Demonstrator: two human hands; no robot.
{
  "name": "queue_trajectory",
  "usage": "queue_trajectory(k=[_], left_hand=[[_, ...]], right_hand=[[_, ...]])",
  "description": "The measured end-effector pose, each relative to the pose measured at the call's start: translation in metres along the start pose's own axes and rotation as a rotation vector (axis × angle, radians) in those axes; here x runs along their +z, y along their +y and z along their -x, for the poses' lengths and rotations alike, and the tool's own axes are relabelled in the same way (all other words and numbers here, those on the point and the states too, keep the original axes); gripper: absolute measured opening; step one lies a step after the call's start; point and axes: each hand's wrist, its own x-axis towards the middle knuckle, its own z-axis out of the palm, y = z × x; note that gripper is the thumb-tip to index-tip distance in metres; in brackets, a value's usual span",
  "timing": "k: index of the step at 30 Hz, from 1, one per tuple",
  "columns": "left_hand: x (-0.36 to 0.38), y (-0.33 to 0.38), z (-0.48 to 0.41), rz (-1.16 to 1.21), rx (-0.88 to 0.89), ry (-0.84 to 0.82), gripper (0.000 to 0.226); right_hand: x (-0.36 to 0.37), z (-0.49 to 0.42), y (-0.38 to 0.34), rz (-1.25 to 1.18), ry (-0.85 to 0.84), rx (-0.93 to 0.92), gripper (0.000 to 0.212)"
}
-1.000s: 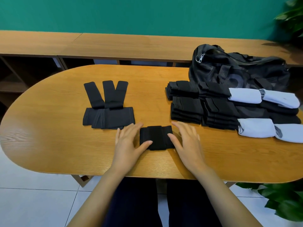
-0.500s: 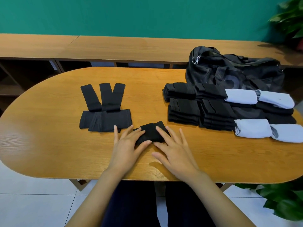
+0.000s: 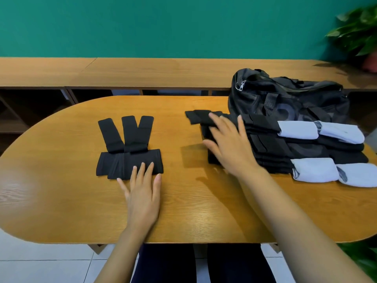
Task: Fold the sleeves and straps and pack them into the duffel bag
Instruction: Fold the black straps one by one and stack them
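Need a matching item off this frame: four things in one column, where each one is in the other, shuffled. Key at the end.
Column 1
1. left hand
2. right hand
3. duffel bag
4. white rolls

Column 2
A. far right corner of the table, at the back
B. fingertips on the unfolded black pieces
C. spread over the folded black stack
D. right of that stack, in front of the bag

Pairs: 1-B, 2-C, 3-A, 4-D

We've got black straps [image 3: 114,162], a black folded stack [image 3: 269,144] and white sleeves [image 3: 297,129] with grey bands. Duffel bag [image 3: 289,99] black, faint grey ring print. Table [image 3: 61,180] brown woodgrain, wall [image 3: 163,23] teal, plant [image 3: 359,31] green, floor tiles [image 3: 40,262] white.
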Motion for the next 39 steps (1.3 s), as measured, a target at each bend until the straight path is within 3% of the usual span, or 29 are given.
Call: queue_trajectory(k=[6, 11, 16, 19, 25, 31, 35, 39], left_hand=[[0.001, 0.000, -0.004, -0.072, -0.002, -0.047, 0.083], [0.000, 0.001, -0.003, -0.081, -0.003, -0.050, 0.084], [-0.001, 0.002, -0.004, -0.087, -0.002, -0.053, 0.084], [0.000, 0.002, -0.004, -0.087, 0.001, -0.057, 0.084], [-0.002, 0.003, -0.003, -0.059, 0.014, -0.038, 0.078], [0.001, 0.001, -0.004, -0.035, -0.064, 0.088, 0.057], [0.001, 0.001, -0.005, -0.005, -0.162, 0.081, 0.058], [0.001, 0.002, -0.005, -0.004, -0.196, 0.081, 0.061]], right_hand=[[0.015, -0.034, 0.061, 0.049, -0.101, 0.123, 0.067], [0.031, -0.030, 0.075, -0.084, -0.227, 0.153, 0.062], [0.027, -0.028, 0.074, -0.337, -0.241, 0.193, 0.051], [0.022, -0.026, 0.068, -0.363, -0.203, 0.162, 0.044], [0.012, -0.013, 0.022, -0.338, -0.095, -0.019, 0.047], [0.029, 0.016, -0.065, -0.384, -0.258, -0.147, 0.046], [0.049, 0.025, -0.105, -0.429, -0.386, -0.167, 0.053], [0.060, 0.024, -0.115, -0.317, -0.411, -0.186, 0.053]])
